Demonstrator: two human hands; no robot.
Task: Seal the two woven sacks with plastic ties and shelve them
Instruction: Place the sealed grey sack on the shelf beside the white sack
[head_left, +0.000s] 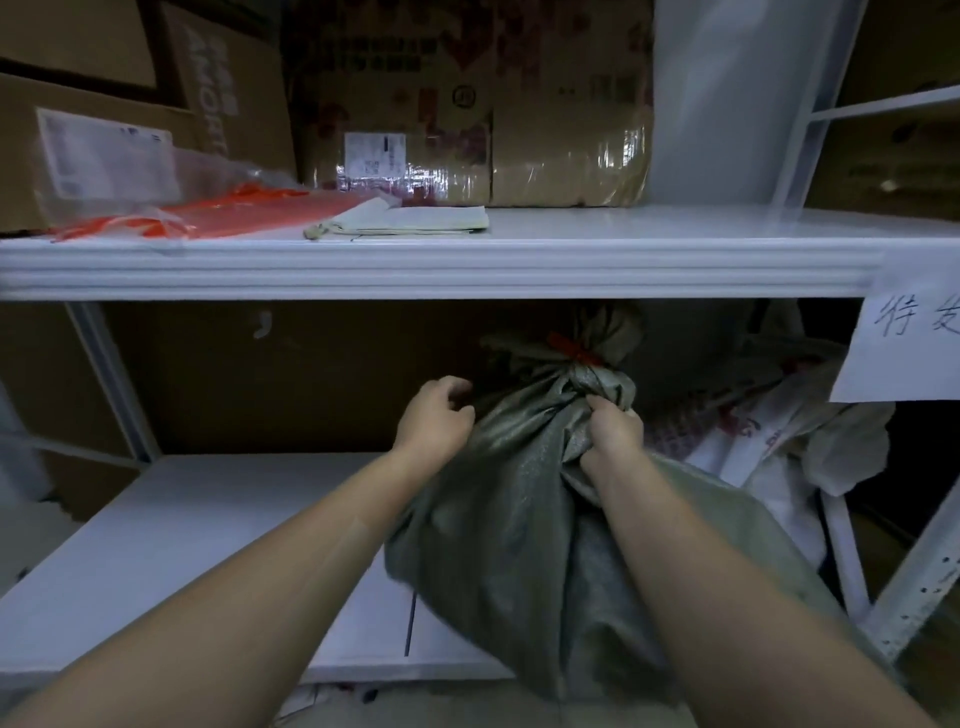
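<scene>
On the lower shelf (182, 545), towards its right part, a green woven sack (519, 519) is held upright, and its lower part hangs over the front edge of the shelf. Whether its weight is already carried by the shelf cannot be told. The neck of the sack is gathered and closed by a red plastic tie (574, 349), which is seen at 12 o'clock of the sack, just under the upper shelf (415, 265).

The bunched fabric just below the tie is gripped by the right hand (613, 431), with its fingers (605, 402) clamped on the cloth. The left hand (434, 415) is placed at 9 o'clock of the neck, against the shoulder of the sack; its fingers (457, 395) are curled, but it cannot be told if any fabric is pinched between them.

At 3 o'clock of the green sack a white sack (769, 447) with red print is lying on the same shelf, and its closure is hidden. A paper note (914, 338) with handwriting is fixed to the upper shelf edge at the right.

On the upper shelf, orange plastic bags (249, 213) are laid at 10 o'clock, a folded pale cloth (410, 221) just beside them, and cardboard boxes (519, 130) are stacked behind.
</scene>
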